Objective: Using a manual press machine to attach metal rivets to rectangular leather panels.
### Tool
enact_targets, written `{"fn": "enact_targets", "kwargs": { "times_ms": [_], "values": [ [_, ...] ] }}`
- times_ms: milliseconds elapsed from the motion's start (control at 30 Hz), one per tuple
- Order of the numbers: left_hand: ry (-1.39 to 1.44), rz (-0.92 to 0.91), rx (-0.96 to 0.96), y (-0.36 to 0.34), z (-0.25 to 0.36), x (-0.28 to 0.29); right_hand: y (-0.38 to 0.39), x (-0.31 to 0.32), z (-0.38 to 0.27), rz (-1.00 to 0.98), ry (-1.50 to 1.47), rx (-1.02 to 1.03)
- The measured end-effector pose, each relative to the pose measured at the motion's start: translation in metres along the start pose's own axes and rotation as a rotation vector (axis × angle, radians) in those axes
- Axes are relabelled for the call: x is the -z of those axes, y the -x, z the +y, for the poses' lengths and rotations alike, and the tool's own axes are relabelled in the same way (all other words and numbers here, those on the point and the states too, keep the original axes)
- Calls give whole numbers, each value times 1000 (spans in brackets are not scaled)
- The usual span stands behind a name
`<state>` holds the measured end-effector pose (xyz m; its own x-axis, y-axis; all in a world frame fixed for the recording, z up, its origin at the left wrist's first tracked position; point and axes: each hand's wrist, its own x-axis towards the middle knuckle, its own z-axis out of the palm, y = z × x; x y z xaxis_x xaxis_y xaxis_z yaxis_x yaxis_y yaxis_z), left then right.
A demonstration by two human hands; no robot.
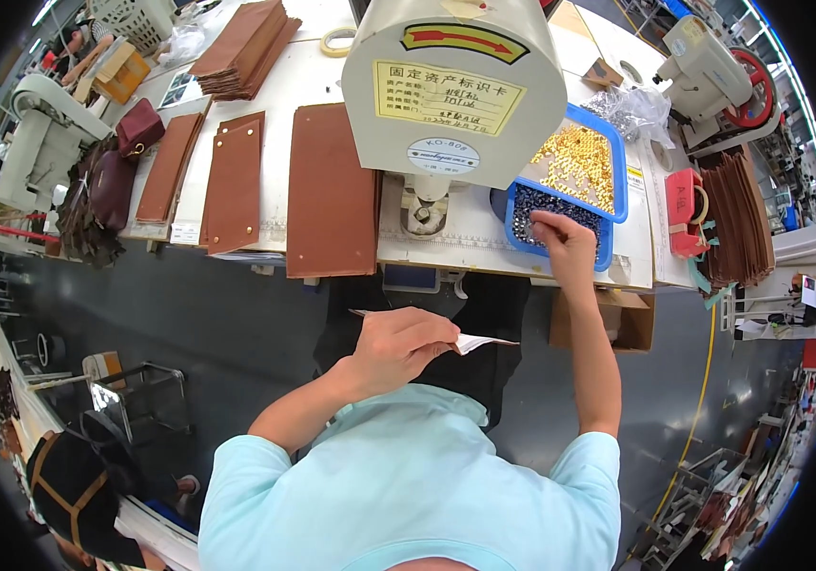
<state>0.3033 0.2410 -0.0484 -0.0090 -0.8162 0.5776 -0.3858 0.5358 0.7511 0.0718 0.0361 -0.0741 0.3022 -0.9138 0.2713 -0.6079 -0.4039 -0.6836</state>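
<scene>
Rivets are what my right hand (pixel 565 243) is after: it reaches into the blue tray (pixel 617 152) at the right end of the bench (pixel 313 57), fingers pinched down among the dark studs (pixel 546 205) in the near compartment. Whether they have closed on one yet I cannot tell; the fingertips are buried in the pile. The gold rivets (pixel 579 162) in the far compartment lie untouched by me.

My left hand (pixel 398 347) hangs below the near edge of the bench, over my lap, fingers closed on a thin pale strip (pixel 479 341) that sticks out to the right.

In front of me stands the cream press machine (pixel 451 86), and nothing lies on its small base plate (pixel 424 214), so I judge the setting work for this piece has not begun. To the left, flat brown leather panels (pixel 332 190) lie side by side along the near edge, some already showing small studs at their corners, and a stack of more panels (pixel 246 48) sits toward the far left corner. That suggests part of the batch is done and more is left.
</scene>
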Motion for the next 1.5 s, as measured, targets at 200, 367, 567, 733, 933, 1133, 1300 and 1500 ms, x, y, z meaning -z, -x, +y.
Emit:
{"fn": "enact_targets", "kwargs": {
  "times_ms": [200, 367, 567, 733, 933, 1133, 1300, 1500],
  "values": [
    [-15, -15, 16, 1, 0, 0, 48, 11, -78, -646, -948, -397],
    [-31, -21, 12, 2, -2, -2, 65, 14, -101, -783, -935, -436],
    [-47, -13, 3, 4, -4, -1, 67, 13, -108, -753, -882, -468],
    [-48, 2, -3, 2, -3, -1, 66, 12, -110, -765, -770, -387],
    [-29, -13, 78, 4, -2, -2, 64, 18, -115, -785, -643, -296],
    [103, -36, 265, -1, 5, -2, 71, 25, -111, -626, -567, 53],
    [208, -70, 545, 1, 16, 1, 71, 20, -115, -635, -461, 156],
    [160, -80, 614, 7, 21, 3, 70, 8, -103, -676, -564, 53]
  ]
}}
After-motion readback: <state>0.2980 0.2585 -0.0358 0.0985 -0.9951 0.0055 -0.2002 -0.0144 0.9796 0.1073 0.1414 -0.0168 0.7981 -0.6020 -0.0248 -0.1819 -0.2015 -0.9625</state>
